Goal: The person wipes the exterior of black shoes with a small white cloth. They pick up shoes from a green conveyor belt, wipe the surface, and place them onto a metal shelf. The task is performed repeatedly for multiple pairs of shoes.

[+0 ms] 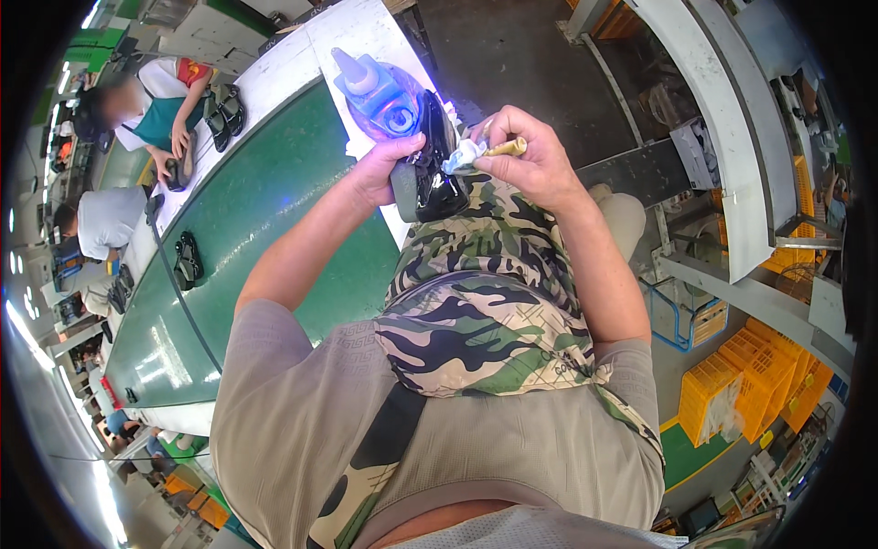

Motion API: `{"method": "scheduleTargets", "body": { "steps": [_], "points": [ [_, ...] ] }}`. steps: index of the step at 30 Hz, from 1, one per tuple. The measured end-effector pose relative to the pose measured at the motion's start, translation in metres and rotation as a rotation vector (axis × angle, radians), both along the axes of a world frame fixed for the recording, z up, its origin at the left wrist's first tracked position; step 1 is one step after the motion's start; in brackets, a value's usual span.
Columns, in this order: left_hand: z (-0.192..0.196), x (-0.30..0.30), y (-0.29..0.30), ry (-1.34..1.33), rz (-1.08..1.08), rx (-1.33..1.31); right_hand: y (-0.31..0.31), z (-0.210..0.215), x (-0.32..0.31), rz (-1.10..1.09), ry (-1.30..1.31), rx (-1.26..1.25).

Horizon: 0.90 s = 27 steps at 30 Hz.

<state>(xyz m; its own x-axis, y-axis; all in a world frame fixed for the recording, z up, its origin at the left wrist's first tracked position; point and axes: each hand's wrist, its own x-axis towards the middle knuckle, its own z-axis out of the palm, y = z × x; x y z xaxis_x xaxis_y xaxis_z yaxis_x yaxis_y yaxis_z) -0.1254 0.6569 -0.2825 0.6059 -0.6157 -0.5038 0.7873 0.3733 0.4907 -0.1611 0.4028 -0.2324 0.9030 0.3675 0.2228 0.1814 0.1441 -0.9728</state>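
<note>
Shoe (444,197): glossy black. Bottle (369,90): translucent blue, lit violet at one side. Cloth (465,156): white to pale blue. Rod (506,148): brass yellow. Apron (485,343): camouflage in green, black and beige. Shirt (274,393): plain grey-brown body, faint angular line pattern on the sleeves. Desk (274,233): green, bordered white. Stacked crates (754,371): orange-yellow. Co-worker's apron (163,121): teal green.
</note>
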Motion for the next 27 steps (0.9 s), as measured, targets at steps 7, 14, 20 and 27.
{"method": "scheduleTargets", "body": {
  "steps": [7,14,20,27],
  "points": [
    [-0.007,-0.008,-0.015,0.097,0.060,-0.065,-0.015,0.000,-0.011,-0.024,-0.144,0.001],
    [-0.012,-0.018,-0.027,0.122,0.084,-0.159,-0.028,-0.007,-0.016,-0.025,-0.226,0.029],
    [-0.015,-0.028,-0.045,0.159,0.178,-0.232,-0.036,-0.008,-0.021,-0.059,-0.193,0.082],
    [-0.026,-0.033,-0.058,0.221,0.179,-0.379,-0.048,-0.014,-0.023,-0.119,-0.147,0.136]
  ]
}}
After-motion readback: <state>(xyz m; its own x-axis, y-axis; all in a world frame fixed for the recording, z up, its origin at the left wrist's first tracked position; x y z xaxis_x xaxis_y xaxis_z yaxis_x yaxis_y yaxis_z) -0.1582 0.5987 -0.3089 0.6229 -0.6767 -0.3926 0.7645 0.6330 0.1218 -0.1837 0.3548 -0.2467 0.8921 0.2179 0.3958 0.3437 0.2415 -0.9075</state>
